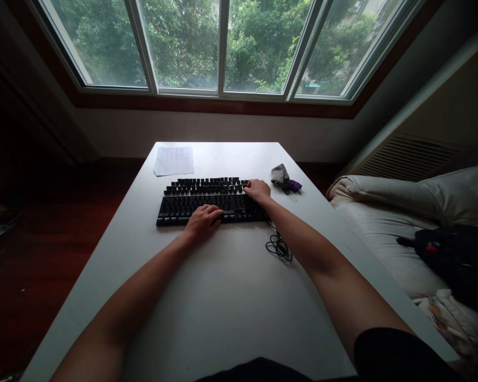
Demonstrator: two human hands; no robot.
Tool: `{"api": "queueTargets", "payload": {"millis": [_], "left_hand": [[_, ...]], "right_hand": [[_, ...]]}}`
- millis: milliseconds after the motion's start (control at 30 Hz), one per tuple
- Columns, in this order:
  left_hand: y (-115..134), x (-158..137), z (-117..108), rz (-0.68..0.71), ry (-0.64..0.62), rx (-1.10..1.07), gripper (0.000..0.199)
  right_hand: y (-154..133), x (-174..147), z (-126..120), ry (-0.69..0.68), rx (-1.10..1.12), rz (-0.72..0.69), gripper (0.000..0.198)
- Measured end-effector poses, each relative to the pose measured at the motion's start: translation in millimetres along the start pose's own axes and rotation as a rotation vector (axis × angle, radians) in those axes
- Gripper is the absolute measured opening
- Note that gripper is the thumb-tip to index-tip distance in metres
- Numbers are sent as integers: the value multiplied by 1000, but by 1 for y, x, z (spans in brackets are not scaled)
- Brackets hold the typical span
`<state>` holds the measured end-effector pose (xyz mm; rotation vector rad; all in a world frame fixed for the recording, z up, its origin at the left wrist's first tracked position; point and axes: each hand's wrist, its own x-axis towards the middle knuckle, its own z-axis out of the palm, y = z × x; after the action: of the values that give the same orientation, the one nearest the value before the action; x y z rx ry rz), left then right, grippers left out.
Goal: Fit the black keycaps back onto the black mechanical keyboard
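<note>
A black keyboard (177, 208) lies lengthwise across the white table. Rows of loose black keycaps (205, 185) are set out along its far side. My left hand (204, 218) rests on the keyboard's near edge around the middle, fingers stretched out over it. Beyond the keyboard's right part, my right hand (257, 190) is closed in a pinch at the right end of the keycap rows. Whatever is between those fingertips is too small and hidden to make out. A coiled black cable (279, 247) sits beside my right forearm.
A printed paper sheet (174, 161) lies at the table's far left. Grey cloth (280, 174) and a small purple item (292, 185) lie at the right. A light sofa (374, 233) with a dark bag (458, 260) stands right of the table (223, 297). Windows are ahead.
</note>
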<state>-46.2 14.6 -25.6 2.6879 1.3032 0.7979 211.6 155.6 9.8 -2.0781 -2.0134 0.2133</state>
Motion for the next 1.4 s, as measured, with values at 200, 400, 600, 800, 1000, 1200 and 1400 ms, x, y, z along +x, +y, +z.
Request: {"api": "queueTargets", "payload": {"millis": [200,400,600,800,1000,1200,1400], "left_hand": [[1,0,0,-9,-4,-5,34],[2,-1,1,-11,1,-7,33],[4,-1,3,-15,5,11,34],[5,1,6,-14,11,19,35],[7,2,7,-14,11,23,34],[7,2,6,-6,3,24,33],[6,2,6,-8,5,21,33]], "right_hand": [[20,-17,-15,152,102,-94,21],[51,-50,-22,157,288,-222,19],[68,-89,-16,186,327,-377,17],[70,-111,-13,234,305,-495,21],[69,-114,-12,236,306,-503,22],[74,-112,-6,272,300,-540,24],[80,-113,-4,281,315,-543,24]]}}
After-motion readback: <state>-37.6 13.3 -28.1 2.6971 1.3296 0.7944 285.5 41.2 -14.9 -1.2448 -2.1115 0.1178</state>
